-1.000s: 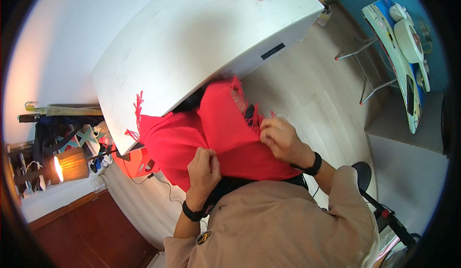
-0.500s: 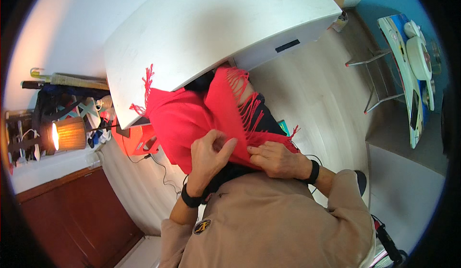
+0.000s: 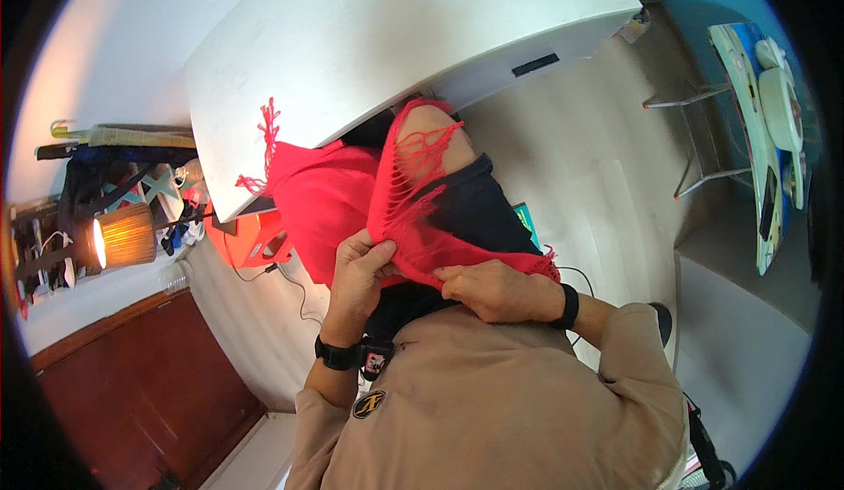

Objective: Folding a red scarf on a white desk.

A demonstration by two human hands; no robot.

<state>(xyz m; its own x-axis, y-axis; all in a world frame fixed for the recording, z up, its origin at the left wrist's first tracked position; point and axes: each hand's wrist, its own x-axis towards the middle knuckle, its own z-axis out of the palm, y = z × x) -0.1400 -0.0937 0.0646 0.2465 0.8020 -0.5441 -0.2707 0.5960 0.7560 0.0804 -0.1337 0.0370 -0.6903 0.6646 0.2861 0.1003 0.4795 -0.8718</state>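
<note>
Pale wood-look flooring (image 3: 571,165) fills the centre and right of the view, with a white wall along the upper left. Largest object: a white table (image 3: 369,42) with a rounded edge, curving across the top of the frame. Below it, at the lower edge, the person's tan long-sleeved top (image 3: 492,402) occupies the foreground. A red fringed scarf (image 3: 325,200) (tassels visible at both ends) lies draped over the person's lap, one end hanging over the table edge and the other folded across a bare knee (image 3: 435,130) and dark shorts (image 3: 475,213). To the far right stands a narrow white board or shelf (image 3: 765,138) on metal legs, before a teal wall. At left, a dark red-brown cabinet (image 3: 123,376), an orange crate (image 3: 246,235) under the table, and a lit lamp (image 3: 123,235) with a ribbed shade. The left hand (image 3: 356,279), wearing a black wristwatch (image 3: 338,354), pinches a fold of the scarf between thumb and closed fingers. The right hand (image 3: 492,290), with a black wristband (image 3: 570,305), is curled over the scarf's lower edge, fingers closed upon the cloth.
</note>
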